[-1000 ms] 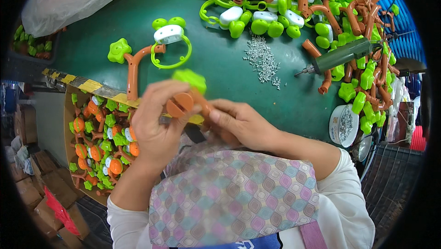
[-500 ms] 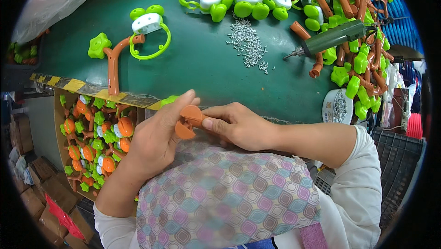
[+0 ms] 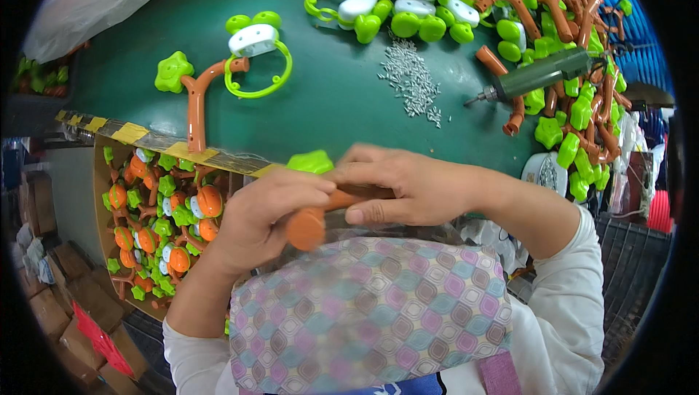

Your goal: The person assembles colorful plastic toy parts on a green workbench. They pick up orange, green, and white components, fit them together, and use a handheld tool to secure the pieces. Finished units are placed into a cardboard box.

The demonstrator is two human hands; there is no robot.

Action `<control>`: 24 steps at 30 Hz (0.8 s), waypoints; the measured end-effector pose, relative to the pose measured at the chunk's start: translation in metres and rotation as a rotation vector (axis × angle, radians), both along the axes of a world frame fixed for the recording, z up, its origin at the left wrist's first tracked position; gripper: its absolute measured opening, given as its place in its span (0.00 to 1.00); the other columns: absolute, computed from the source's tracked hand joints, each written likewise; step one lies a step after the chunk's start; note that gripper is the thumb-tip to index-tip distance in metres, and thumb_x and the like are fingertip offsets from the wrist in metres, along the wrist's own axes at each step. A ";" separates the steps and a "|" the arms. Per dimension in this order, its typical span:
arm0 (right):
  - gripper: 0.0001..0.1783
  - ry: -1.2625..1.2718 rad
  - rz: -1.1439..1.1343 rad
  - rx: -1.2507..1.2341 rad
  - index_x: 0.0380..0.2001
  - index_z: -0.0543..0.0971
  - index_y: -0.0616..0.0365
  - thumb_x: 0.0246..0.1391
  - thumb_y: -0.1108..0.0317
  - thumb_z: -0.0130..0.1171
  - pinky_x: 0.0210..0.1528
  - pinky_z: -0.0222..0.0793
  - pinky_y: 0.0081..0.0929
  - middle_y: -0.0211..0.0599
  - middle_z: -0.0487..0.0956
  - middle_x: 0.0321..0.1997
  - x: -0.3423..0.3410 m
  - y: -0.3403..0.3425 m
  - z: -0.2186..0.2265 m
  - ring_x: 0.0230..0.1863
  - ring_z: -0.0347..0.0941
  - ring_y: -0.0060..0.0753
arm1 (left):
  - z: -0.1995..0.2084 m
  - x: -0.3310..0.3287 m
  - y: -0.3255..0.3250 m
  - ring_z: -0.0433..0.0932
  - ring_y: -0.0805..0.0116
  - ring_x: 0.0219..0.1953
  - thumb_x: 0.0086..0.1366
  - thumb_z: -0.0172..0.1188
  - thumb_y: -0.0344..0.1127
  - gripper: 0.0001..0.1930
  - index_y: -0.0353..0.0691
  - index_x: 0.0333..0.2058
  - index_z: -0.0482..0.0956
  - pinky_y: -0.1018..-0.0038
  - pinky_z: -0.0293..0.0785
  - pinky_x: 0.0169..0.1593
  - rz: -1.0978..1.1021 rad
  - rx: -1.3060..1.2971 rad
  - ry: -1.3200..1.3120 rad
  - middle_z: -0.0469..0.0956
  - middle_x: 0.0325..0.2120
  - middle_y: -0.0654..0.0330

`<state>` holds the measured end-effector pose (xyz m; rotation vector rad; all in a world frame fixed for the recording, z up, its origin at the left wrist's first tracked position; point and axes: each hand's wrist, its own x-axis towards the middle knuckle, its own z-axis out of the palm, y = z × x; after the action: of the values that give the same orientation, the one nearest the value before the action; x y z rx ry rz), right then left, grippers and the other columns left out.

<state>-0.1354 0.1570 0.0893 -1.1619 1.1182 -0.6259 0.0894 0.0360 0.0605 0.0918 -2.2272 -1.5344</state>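
Observation:
In front of my apron, both hands are closed on one brown branch-shaped toy part [image 3: 342, 198]. My left hand [image 3: 266, 213] grips its left portion, where a round orange-brown end [image 3: 306, 229] shows below the fingers. My right hand [image 3: 408, 187] holds the stem from the other side, thumb below and fingers over the top, slightly blurred. A green star-shaped piece [image 3: 312, 162] sticks out just beyond the fingers; whether it is joined to the part is hidden. Ahead on the table lie a forked brown branch [image 3: 196, 115] with a green star [image 3: 174, 72] and a white-and-green piece with a ring [image 3: 253, 40].
A heap of small silver screws [image 3: 409, 78] lies mid-table. To its right rests a green electric screwdriver [image 3: 542, 74] against piled brown and green parts [image 3: 575, 115]. A white tub [image 3: 545, 171] stands at the right edge. At left, a cardboard box [image 3: 102, 198] holds assembled toys.
The brown part has been turned, so its split opening no longer shows and a rounded end does. My right hand now wraps over it. The whole view has shifted slightly.

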 end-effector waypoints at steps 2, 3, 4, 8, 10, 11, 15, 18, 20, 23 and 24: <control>0.20 0.239 -0.051 -0.643 0.57 0.73 0.54 0.65 0.61 0.58 0.50 0.72 0.31 0.44 0.76 0.48 -0.001 -0.009 -0.018 0.47 0.74 0.34 | 0.005 -0.009 -0.008 0.80 0.60 0.42 0.52 0.67 0.20 0.23 0.41 0.49 0.79 0.66 0.77 0.47 0.083 -0.214 0.058 0.79 0.45 0.55; 0.14 0.235 -0.038 -0.556 0.50 0.76 0.57 0.64 0.65 0.58 0.54 0.71 0.33 0.45 0.75 0.50 -0.005 -0.013 -0.008 0.51 0.73 0.38 | 0.005 -0.016 -0.014 0.80 0.60 0.40 0.52 0.67 0.20 0.24 0.41 0.49 0.79 0.67 0.77 0.46 0.194 -0.268 0.110 0.78 0.45 0.55; 0.14 0.206 -0.091 -0.548 0.51 0.76 0.57 0.64 0.66 0.58 0.54 0.71 0.32 0.44 0.75 0.50 -0.005 -0.020 -0.008 0.50 0.73 0.38 | 0.003 -0.021 -0.021 0.79 0.61 0.39 0.51 0.67 0.20 0.25 0.42 0.50 0.79 0.68 0.78 0.45 0.306 -0.320 0.162 0.77 0.45 0.56; 0.15 0.459 -0.322 -0.582 0.52 0.75 0.56 0.64 0.69 0.57 0.46 0.74 0.28 0.39 0.79 0.46 -0.003 -0.041 -0.010 0.42 0.78 0.40 | -0.039 -0.039 -0.074 0.76 0.61 0.42 0.47 0.70 0.28 0.24 0.41 0.46 0.79 0.66 0.71 0.48 0.477 -0.857 -0.134 0.76 0.40 0.59; 0.17 0.741 -0.450 -0.543 0.52 0.77 0.52 0.59 0.70 0.60 0.37 0.77 0.29 0.33 0.80 0.41 0.007 -0.048 -0.010 0.34 0.79 0.38 | -0.060 -0.034 -0.085 0.76 0.58 0.41 0.50 0.69 0.30 0.18 0.42 0.42 0.79 0.64 0.70 0.46 0.465 -0.922 -0.233 0.77 0.38 0.60; 0.18 0.918 -0.418 -0.659 0.51 0.77 0.51 0.56 0.70 0.61 0.34 0.76 0.30 0.32 0.79 0.40 0.003 -0.050 -0.017 0.33 0.79 0.37 | -0.066 -0.034 -0.090 0.76 0.57 0.40 0.51 0.68 0.30 0.15 0.42 0.39 0.79 0.64 0.69 0.46 0.452 -0.953 -0.274 0.77 0.36 0.61; 0.25 1.307 -0.360 -0.881 0.52 0.78 0.48 0.47 0.70 0.61 0.27 0.75 0.30 0.29 0.76 0.35 -0.007 -0.058 -0.049 0.30 0.78 0.32 | -0.052 -0.025 -0.095 0.76 0.54 0.40 0.57 0.65 0.28 0.08 0.39 0.35 0.79 0.63 0.68 0.47 0.403 -0.704 -0.205 0.77 0.33 0.59; 0.27 1.363 -0.322 -0.869 0.54 0.78 0.48 0.46 0.70 0.60 0.26 0.74 0.29 0.29 0.75 0.34 -0.004 -0.065 -0.052 0.30 0.78 0.30 | -0.053 -0.017 -0.099 0.75 0.49 0.43 0.60 0.62 0.28 0.06 0.38 0.37 0.78 0.64 0.68 0.49 0.439 -0.691 -0.158 0.77 0.34 0.55; 0.27 1.372 -0.310 -0.870 0.54 0.78 0.49 0.46 0.71 0.60 0.26 0.74 0.29 0.29 0.74 0.33 -0.001 -0.070 -0.052 0.30 0.78 0.30 | -0.057 -0.013 -0.100 0.74 0.47 0.45 0.63 0.60 0.29 0.06 0.37 0.38 0.77 0.63 0.67 0.52 0.466 -0.562 -0.154 0.76 0.35 0.53; 0.25 1.363 -0.369 -0.851 0.53 0.78 0.51 0.47 0.70 0.58 0.25 0.74 0.30 0.31 0.74 0.33 0.007 -0.078 -0.054 0.28 0.78 0.31 | -0.060 -0.010 -0.097 0.72 0.47 0.45 0.64 0.57 0.30 0.06 0.37 0.39 0.76 0.59 0.64 0.55 0.373 -0.438 -0.146 0.75 0.34 0.52; 0.24 1.376 -0.376 -0.807 0.52 0.78 0.51 0.48 0.70 0.58 0.25 0.74 0.30 0.32 0.74 0.33 0.010 -0.082 -0.054 0.28 0.78 0.32 | -0.060 -0.009 -0.096 0.72 0.48 0.45 0.65 0.57 0.30 0.06 0.37 0.39 0.75 0.58 0.63 0.56 0.319 -0.410 -0.144 0.74 0.34 0.52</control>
<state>-0.1252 0.0753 0.0356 -2.2293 2.4009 -0.5334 0.0801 -0.0602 0.0008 0.4210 -2.4476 -0.9135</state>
